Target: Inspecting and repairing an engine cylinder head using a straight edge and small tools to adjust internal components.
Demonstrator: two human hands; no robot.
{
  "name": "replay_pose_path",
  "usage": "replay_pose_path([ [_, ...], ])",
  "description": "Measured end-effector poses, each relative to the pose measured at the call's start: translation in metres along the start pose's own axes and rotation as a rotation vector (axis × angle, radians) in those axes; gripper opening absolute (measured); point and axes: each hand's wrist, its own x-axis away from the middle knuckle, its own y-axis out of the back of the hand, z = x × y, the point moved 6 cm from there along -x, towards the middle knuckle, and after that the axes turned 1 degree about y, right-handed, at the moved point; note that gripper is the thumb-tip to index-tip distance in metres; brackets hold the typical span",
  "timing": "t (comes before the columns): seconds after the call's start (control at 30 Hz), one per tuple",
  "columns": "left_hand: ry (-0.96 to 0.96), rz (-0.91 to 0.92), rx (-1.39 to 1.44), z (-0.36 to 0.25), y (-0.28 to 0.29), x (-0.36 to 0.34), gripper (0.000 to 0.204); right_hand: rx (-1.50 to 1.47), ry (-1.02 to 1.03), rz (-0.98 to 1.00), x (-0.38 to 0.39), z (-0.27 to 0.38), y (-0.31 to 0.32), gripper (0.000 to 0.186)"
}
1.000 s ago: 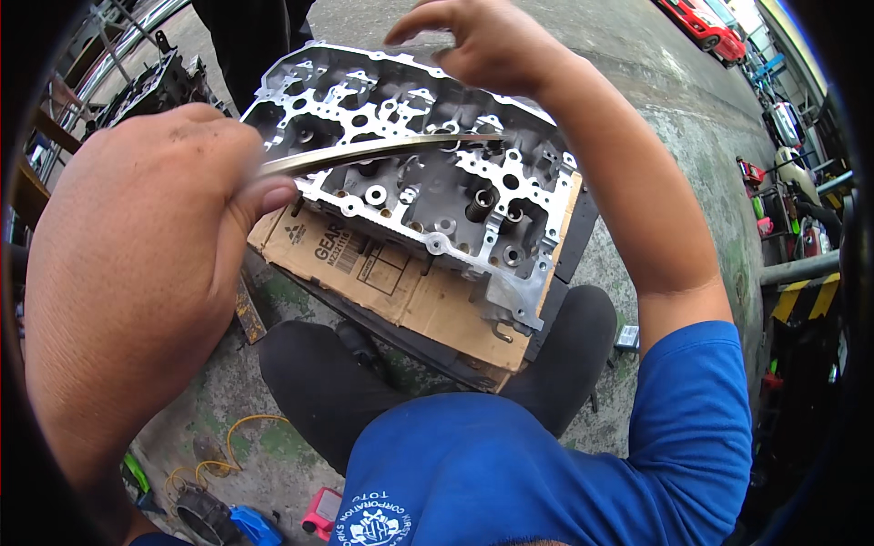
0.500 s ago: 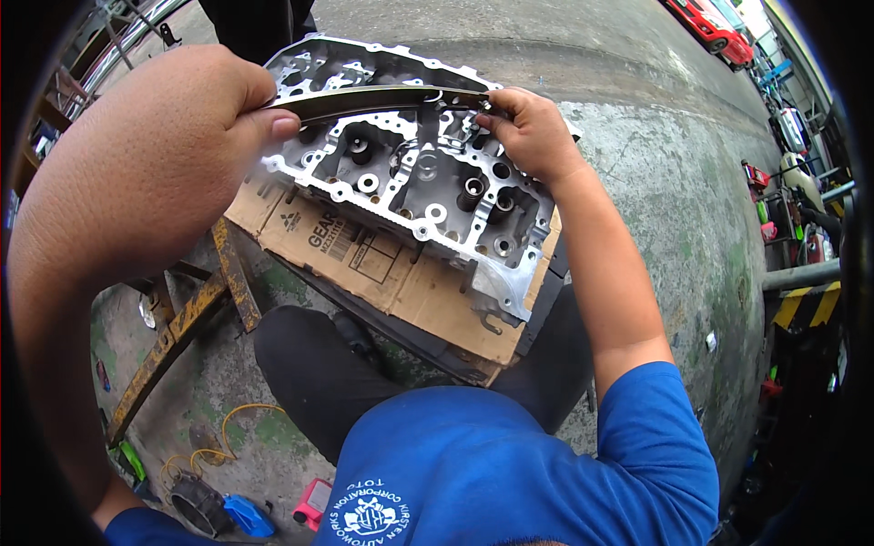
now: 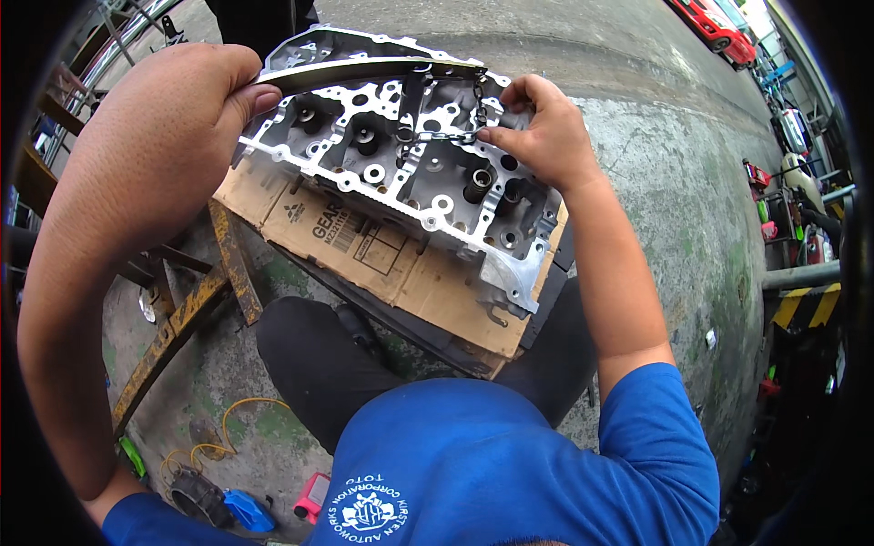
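Observation:
My left hand (image 3: 205,105) is closed around the near-left end of a long flat metal lever (image 3: 373,71), pinched between thumb and fingers. The lever spans the far part of an aluminium engine cylinder head (image 3: 431,219), with a dark leg (image 3: 412,100) reaching down from it toward a valve pocket. From the lever's right end hangs a short metal chain (image 3: 481,98), which bends back toward the leg. My right hand (image 3: 551,132) has thumb and forefinger closed on the chain at that bend. Valve springs (image 3: 478,185) stand in the open pockets nearer me.
Flattened cardboard (image 3: 382,273) lies under the cylinder head on a dark stand. A rusty yellow steel frame (image 3: 177,332) stands at left. A yellow cord (image 3: 228,419), blue bottle (image 3: 248,511) and pink container (image 3: 312,496) are on the floor. Another person's dark-clothed legs (image 3: 259,23) show beyond.
The lever has risen slightly away from me. My right hand has left the lever's end and moved down and right, drawing the chain out into view.

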Motion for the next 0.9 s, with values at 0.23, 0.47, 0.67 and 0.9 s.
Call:
replay_pose_path([
  [0.23, -0.021, -0.011, 0.074, -0.009, 0.005, -0.005, 0.032, 0.448, 0.073, 0.227, 0.004, 0.048, -0.041, 0.026],
  [0.47, 0.000, 0.093, 0.146, -0.007, 0.000, -0.014, 0.034, 0.480, 0.011, -0.001, -0.002, 0.045, -0.036, 0.027],
  [0.67, 0.067, 0.135, 0.227, -0.016, -0.005, -0.002, 0.035, -0.144, -0.017, 0.295, 0.015, 0.054, -0.028, 0.043],
  [0.9, -0.030, 0.096, 0.244, -0.014, -0.015, 0.018, 0.023, -0.134, 0.064, 0.299, 0.013, 0.039, -0.031, 0.029],
])
